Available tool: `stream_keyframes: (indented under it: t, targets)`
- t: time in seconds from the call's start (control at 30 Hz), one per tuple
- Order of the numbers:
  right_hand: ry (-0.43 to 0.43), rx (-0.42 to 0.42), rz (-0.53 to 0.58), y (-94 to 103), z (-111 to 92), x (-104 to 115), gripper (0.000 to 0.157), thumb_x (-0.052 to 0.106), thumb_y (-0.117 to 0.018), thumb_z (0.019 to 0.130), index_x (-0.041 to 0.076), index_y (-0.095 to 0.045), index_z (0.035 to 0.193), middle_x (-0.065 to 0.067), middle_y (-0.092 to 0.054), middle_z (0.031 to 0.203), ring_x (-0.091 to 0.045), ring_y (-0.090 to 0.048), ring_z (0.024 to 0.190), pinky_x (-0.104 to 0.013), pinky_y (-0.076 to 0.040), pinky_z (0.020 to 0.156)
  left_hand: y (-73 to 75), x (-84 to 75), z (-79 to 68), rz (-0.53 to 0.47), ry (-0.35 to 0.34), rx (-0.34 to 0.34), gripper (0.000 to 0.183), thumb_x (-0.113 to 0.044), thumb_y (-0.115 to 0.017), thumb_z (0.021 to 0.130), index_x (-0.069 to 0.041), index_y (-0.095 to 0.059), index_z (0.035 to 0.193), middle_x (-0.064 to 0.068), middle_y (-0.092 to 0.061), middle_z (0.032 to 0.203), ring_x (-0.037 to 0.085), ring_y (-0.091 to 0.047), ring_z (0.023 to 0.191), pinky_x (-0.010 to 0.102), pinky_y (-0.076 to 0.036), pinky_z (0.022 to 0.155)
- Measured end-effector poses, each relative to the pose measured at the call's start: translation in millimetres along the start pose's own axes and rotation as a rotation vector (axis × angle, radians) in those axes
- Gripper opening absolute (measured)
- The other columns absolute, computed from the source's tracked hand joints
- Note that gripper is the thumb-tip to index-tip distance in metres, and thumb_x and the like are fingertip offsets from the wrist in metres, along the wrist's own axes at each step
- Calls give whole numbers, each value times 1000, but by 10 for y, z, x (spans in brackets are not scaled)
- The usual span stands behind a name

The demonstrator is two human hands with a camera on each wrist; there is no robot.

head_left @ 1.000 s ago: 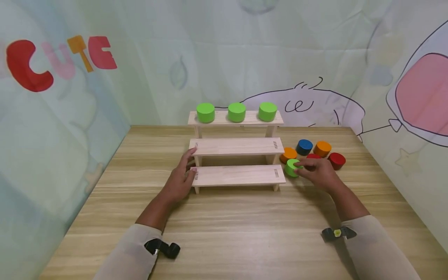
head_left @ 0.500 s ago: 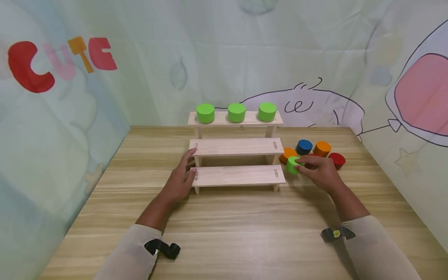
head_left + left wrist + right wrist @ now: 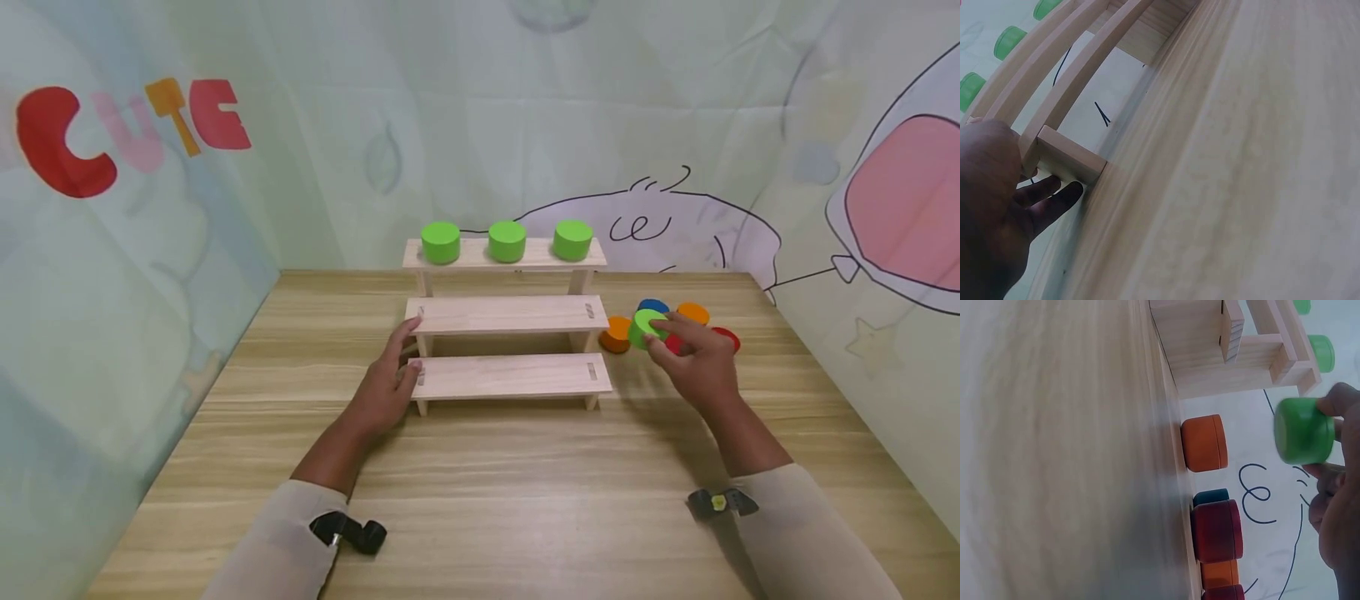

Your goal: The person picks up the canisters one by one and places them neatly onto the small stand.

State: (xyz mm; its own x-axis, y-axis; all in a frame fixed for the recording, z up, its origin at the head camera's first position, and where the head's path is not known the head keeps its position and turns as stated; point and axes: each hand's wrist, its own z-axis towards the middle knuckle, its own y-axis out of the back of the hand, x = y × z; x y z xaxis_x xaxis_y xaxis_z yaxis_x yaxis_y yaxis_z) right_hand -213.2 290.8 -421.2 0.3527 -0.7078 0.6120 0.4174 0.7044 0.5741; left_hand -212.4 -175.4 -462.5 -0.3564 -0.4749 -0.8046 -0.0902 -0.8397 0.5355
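Right hand [image 3: 697,367], head view: thumb and fingers clamp a green block [image 3: 645,331]. Orange block [image 3: 616,335] sits just left of the hand. Left hand [image 3: 386,387]: thumb and forefinger spread apart, touching the near end of the stepped shelf [image 3: 510,375].

Left wrist view: fingers beside the shelf leg [image 3: 1075,156]; contact there hard to judge, dim.

Right wrist view: gripped block clear of the table [image 3: 1072,456].
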Motion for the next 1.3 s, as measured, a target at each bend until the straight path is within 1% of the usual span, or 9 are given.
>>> stream_keyframes:
  t: [0.13,0.23,0.3,0.4,0.53,0.67,0.87,0.97,1.3]
  targets:
    - [53,-135,35,-24,26,-5,28,2,-86,90,-1,-84,117,-29,-79,123,-47,-75,122,4,-43,93,-1,7,4,-8,-6,5,68,-6,-45,114,-27,-20,174,26,-37,173,51,-48,154,70,-46,120]
    - [86,-205,68,-42,36,11,28,-2,-86,88,-2,-84,115,-28,-79,121,-23,-78,109,2,-47,94,-3,14,5,-10,-8,7,68,-6,-45,115,-27,-19,174,26,-36,174,51,-47,155,70,-46,120]
    - [103,-227,98,-57,39,30,27,-3,-86,88,-3,-83,116,-27,-79,121,-5,-73,103,1,-50,91,0,17,-3,-10,-2,7,68,-6,-45,115,-27,-19,174,26,-36,174,51,-47,155,70,-47,119]
    - [132,-248,140,-63,50,73,27,-4,-85,89,-4,-83,116,-26,-79,123,10,-65,100,1,-51,86,1,15,-4,-10,5,6,68,-6,-45,115,-28,-20,174,26,-37,173,51,-47,155,70,-47,119]
    - [158,-290,129,-69,84,134,28,-2,-87,89,-4,-83,116,-25,-79,126,10,-65,100,3,-46,78,0,15,-2,-10,8,5,68,-6,-45,114,-28,-20,174,27,-37,173,51,-47,155,70,-48,118]
    - [186,-310,100,-82,147,197,30,0,-88,88,-3,-83,117,-23,-79,128,8,-60,90,0,-36,65,0,12,-6,-11,10,2,68,-6,-45,114,-27,-20,173,28,-38,173,51,-47,155,69,-48,118]
    - [231,-299,133,-142,271,339,32,-1,-89,87,-5,-82,118,-26,-77,130,5,-34,55,-9,-24,50,2,14,-9,-14,14,8,68,-7,-45,114,-28,-19,174,28,-38,172,51,-47,155,69,-47,119]
    - [272,-282,164,-190,335,443,33,-1,-89,86,-6,-82,118,-27,-77,131,1,-28,51,-11,-23,49,4,18,-7,-8,11,10,68,-7,-44,114,-28,-18,174,27,-38,172,51,-47,155,69,-47,119]
    - [372,-228,257,-318,496,796,30,1,-88,88,-3,-83,117,-23,-80,125,-2,-25,50,-16,-20,49,1,41,-4,2,-5,7,70,-5,-45,114,-27,-18,174,27,-38,172,51,-48,155,69,-46,121]
